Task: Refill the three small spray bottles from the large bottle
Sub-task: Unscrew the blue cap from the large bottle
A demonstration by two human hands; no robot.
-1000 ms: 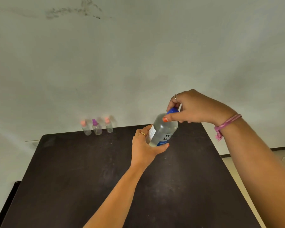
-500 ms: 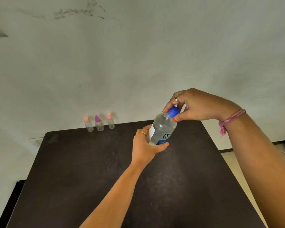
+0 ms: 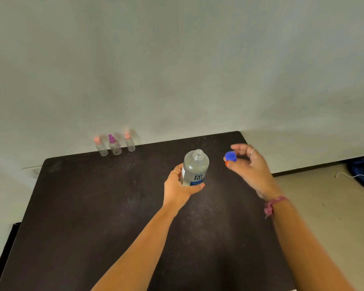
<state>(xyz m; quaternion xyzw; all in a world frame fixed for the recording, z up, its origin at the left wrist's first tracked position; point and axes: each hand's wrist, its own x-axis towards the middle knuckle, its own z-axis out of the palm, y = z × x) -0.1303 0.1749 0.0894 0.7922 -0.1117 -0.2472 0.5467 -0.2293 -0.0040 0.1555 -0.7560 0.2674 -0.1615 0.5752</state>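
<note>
Head cam: large bottle [image 3: 194, 168] uncapped, left hand [image 3: 178, 186] wrapped round it, right hand [image 3: 247, 164] fingers pinching blue cap [image 3: 230, 156]. Three small spray bottles [image 3: 115, 143] look untouched, tops on, no pouring yet.

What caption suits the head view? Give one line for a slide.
Left hand steadies the uncapped large bottle; right hand holds its blue cap.

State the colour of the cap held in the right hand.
Blue. The cap shows best in the head view, pinched in the right hand.
</note>
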